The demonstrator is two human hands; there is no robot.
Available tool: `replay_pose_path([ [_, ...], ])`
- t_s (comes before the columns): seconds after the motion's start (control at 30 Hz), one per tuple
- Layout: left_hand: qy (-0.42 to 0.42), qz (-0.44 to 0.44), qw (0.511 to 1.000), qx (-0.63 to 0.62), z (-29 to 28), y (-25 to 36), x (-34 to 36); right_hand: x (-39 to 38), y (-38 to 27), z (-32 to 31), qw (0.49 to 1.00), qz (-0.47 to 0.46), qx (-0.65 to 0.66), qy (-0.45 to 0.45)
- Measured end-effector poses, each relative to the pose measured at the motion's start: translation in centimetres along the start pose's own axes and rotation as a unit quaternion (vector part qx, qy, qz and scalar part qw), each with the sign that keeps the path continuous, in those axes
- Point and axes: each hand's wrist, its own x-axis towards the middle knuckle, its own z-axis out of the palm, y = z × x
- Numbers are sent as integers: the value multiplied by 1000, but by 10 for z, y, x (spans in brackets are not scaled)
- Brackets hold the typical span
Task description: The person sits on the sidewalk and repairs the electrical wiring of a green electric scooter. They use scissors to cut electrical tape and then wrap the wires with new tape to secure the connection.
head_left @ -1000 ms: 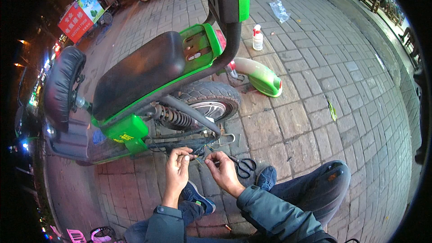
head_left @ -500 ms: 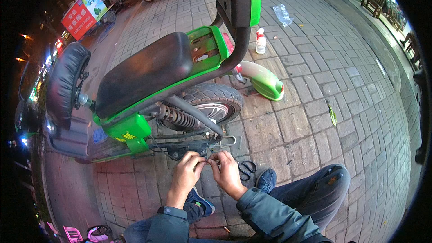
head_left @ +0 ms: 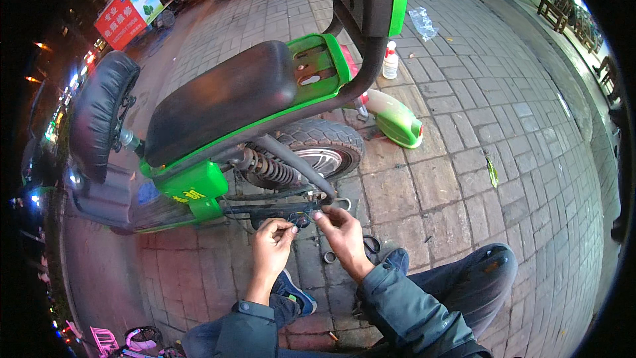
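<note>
Low beside the rear wheel (head_left: 341,142) of a green and black electric scooter (head_left: 218,103), both my hands work at thin wires (head_left: 301,215). My left hand (head_left: 271,245) pinches a wire end between thumb and fingertips. My right hand (head_left: 344,238), a little further right and higher, has its thumb and finger closed on a wire by the scooter's dark lower frame; the exact tip is hard to make out. Black-handled scissors (head_left: 372,244) lie on the paving beside my right wrist, partly hidden by it. A small dark ring, perhaps a tape roll (head_left: 329,257), rests between my forearms.
The scooter fills the left and centre. A green and white fender-like piece (head_left: 397,122) and a white spray bottle (head_left: 390,61) stand beyond the wheel. Clear plastic (head_left: 423,23) and a green leaf (head_left: 491,171) lie on the brick paving (head_left: 457,219). My knees flank the work.
My hands have moved apart from touching fingertips, the right one shifting up and right toward the frame. The dark ring between my forearms has come into sight. The view has shifted slightly.
</note>
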Motion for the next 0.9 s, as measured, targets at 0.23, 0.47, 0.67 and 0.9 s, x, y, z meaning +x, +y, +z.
replay_pose_path([
  [0.23,-4,-21,1000,-5,-2,2,0,8,-7,1,993,76,-15,-86],
  [0.47,-7,-43,999,-18,0,1,-1,18,-20,-4,992,-7,-127,-11],
  [0.67,-3,-47,999,17,2,4,0,-15,-33,0,872,-272,-405,44],
  [0.9,-70,44,992,99,-5,12,-1,-42,-12,18,966,-32,-251,55],
])
